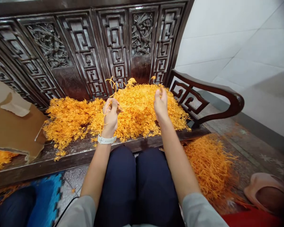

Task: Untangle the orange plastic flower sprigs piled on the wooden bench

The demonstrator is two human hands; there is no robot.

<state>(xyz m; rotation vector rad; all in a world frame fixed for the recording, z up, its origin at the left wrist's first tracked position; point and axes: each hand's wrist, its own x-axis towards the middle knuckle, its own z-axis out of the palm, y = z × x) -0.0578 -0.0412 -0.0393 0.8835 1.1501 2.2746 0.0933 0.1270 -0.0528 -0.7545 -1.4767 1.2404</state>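
A big heap of orange plastic sprigs (137, 110) lies on the seat of a dark carved wooden bench (80, 151). My left hand (110, 114), with a white watch on the wrist, is closed on a thin orange sprig that trails up and down from the fingers. My right hand (160, 103) is raised over the heap, its fingers pressed together on a small orange piece at the tips. Both hands hover just above the heap's front. My dark-trousered knees (137, 183) are below them.
A second pile of orange sprigs (208, 167) lies on the floor at the right. A brown cardboard box (14, 129) sits on the bench at the left. The bench armrest (210, 91) curves at the right. A pink slipper (267, 189) and a blue foam mat (47, 192) are on the floor.
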